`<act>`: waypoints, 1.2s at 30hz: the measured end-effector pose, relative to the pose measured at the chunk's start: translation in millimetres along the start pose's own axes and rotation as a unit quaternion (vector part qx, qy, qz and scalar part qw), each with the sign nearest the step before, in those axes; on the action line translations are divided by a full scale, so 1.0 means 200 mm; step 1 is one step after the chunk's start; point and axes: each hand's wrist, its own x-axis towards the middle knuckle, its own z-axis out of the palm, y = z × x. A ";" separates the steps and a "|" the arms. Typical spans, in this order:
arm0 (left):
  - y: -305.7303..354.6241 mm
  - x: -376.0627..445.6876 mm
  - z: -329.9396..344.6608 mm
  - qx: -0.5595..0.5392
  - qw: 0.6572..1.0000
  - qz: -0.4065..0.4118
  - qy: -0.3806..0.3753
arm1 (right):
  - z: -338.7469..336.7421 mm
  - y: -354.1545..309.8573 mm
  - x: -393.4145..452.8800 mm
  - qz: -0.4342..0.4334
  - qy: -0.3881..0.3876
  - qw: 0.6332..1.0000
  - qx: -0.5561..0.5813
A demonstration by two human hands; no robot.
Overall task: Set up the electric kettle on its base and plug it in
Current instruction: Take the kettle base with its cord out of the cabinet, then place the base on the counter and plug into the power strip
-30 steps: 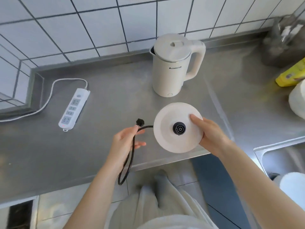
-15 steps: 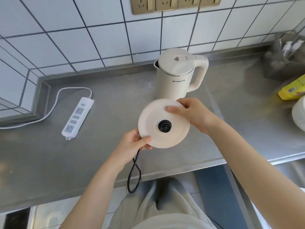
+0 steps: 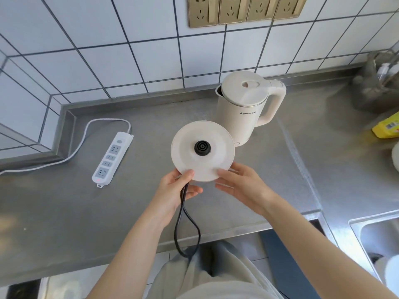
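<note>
Cord (image 3: 183,221): black, limp; loop hangs off the tabletop (image 3: 64,212) front edge, upper run passing through the left hand. Plug not visible. Likely to snag or drag.

Left hand (image 3: 172,190): closed on the base rim, thumb on top, cord in its curl.

Right hand (image 3: 241,184): fingers spread loosely, tips at the rim's near-right edge; firm grip or mere steadying, cannot tell.

Base (image 3: 203,151): white plastic disc, black connector at centre, held above the tabletop, tilted toward the camera. Judged light, rigid, smooth; hold at opposite rim edges.

Kettle (image 3: 244,108): upright just behind the base, lid shut. Take by the handle.

Power strip (image 3: 112,158): far left. Wall sockets (image 3: 244,9): above.
</note>
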 end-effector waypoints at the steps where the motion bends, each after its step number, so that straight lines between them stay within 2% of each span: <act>1: 0.00 0.01 0.00 0.005 1.000 -0.005 -0.002 | 0.02 0.02 0.00 -0.007 0.004 1.000 0.011; 6: 0.03 0.01 -0.04 0.091 0.995 -0.005 -0.029 | 0.04 0.06 -0.01 -0.010 0.022 0.985 0.171; 9: 0.03 0.01 -0.06 0.185 0.983 -0.010 -0.014 | -0.01 0.11 -0.03 -0.004 0.061 0.960 0.274; 13: 0.01 0.05 -0.07 0.245 0.969 -0.003 0.020 | -0.11 0.21 -0.05 0.001 0.121 0.927 0.355; 15: -0.01 0.08 -0.07 0.357 0.934 0.019 0.026 | -0.15 0.24 -0.05 -0.005 0.148 0.913 0.381; 19: -0.03 0.15 -0.10 0.570 0.816 0.069 0.061 | -0.28 0.28 -0.03 -0.012 0.221 0.873 0.434; 22: -0.04 0.21 -0.11 0.724 0.676 0.125 0.065 | -0.35 0.31 0.00 0.005 0.261 0.859 0.440; 24: -0.03 0.24 -0.10 0.769 0.619 0.153 0.046 | -0.36 0.32 0.02 0.012 0.277 0.853 0.443; 27: 0.01 0.26 -0.08 0.790 0.590 0.167 0.010 | -0.40 0.32 0.03 0.014 0.302 0.835 0.459; 31: 0.08 0.25 -0.07 0.781 0.608 0.141 -0.030 | -0.46 0.30 0.04 0.017 0.319 0.824 0.469; 35: 0.15 0.23 -0.08 0.808 0.563 0.147 -0.092 | -0.47 0.28 0.07 0.011 0.333 0.810 0.482; 36: 0.16 0.23 -0.09 0.804 0.564 0.158 -0.104 | -0.48 0.29 0.07 0.012 0.338 0.807 0.485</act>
